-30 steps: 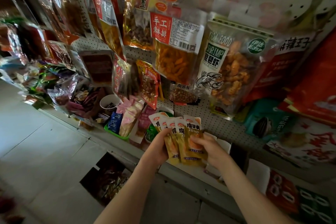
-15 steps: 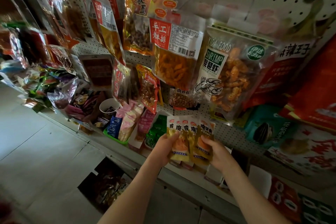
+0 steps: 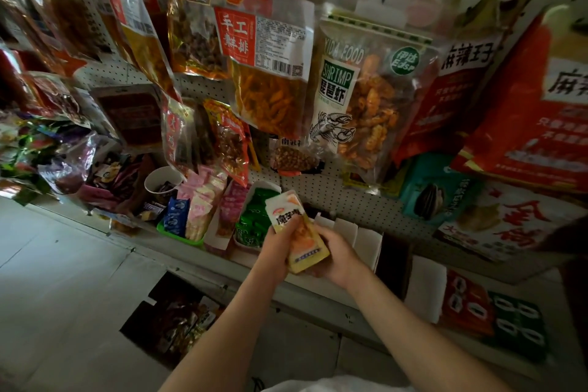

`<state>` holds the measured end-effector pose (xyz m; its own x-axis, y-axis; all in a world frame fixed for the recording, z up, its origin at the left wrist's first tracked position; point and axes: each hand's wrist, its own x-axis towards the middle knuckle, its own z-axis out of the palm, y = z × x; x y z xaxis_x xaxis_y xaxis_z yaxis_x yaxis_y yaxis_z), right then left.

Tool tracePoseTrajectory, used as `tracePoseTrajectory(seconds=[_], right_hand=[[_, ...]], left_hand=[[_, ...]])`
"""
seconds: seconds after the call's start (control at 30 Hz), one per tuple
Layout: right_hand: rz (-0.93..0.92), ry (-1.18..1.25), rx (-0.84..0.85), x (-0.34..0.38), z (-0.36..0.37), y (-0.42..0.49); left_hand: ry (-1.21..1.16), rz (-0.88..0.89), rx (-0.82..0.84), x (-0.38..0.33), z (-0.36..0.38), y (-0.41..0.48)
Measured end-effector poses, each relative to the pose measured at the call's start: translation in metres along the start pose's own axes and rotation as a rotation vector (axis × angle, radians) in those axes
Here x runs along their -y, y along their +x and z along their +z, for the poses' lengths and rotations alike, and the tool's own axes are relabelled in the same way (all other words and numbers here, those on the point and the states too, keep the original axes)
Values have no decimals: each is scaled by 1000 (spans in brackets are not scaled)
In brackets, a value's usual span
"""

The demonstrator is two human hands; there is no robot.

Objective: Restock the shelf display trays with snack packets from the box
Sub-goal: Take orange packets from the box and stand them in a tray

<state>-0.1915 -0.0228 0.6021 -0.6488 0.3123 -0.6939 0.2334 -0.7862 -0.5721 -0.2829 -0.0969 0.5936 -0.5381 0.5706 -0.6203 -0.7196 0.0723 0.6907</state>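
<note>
Both hands hold a stack of yellow-and-white snack packets (image 3: 299, 232) just in front of the shelf edge. My left hand (image 3: 276, 247) grips the stack from the left, thumb across the top packet. From the right and below, my right hand (image 3: 335, 253) cups the same stack. Directly behind the hands stands a white cardboard display tray (image 3: 366, 237) with upright dividers; its inside is hidden. Left of it sits a white tray of green packets (image 3: 254, 216). The dark box of snack packets (image 3: 178, 318) lies on the floor below the shelf.
Large snack bags hang from the pegboard (image 3: 334, 188) above, including a shrimp snack bag (image 3: 359, 95) right over the hands. A green tray of pink and blue packets (image 3: 191, 216) and a paper cup (image 3: 160, 180) stand further left. Red and green cartons (image 3: 477, 312) lie at lower right.
The packets were fanned out between my hands; now they are gathered into one tight stack and lowered toward the white divided tray. The view has come closer to the shelf.
</note>
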Motion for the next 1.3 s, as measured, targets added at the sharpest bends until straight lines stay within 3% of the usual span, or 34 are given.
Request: tracePoseTrajectory(seconds=[0.2,0.3,0.63,0.83,1.0,1.13,1.3], right_hand=[[75,502,-47,-9,2,3],[47,596,-47,-10,5,5],[4,441,0,-16,4,4],[-36,-183,-133,-3,-35,10],[-14,-557,55,32,-41,27],[21,-552,-13,21,-64,53],[124,-329,-26,-14,-109,78]], left_hand=[[18,197,55,-2,17,-20],[122,228,54,2,24,-28],[154,320,-36,11,20,-20],[279,252,-24,21,9,-10],[318,224,2,34,20,-14],[313,103,79,54,34,5],[-7,-98,92,109,8,32]])
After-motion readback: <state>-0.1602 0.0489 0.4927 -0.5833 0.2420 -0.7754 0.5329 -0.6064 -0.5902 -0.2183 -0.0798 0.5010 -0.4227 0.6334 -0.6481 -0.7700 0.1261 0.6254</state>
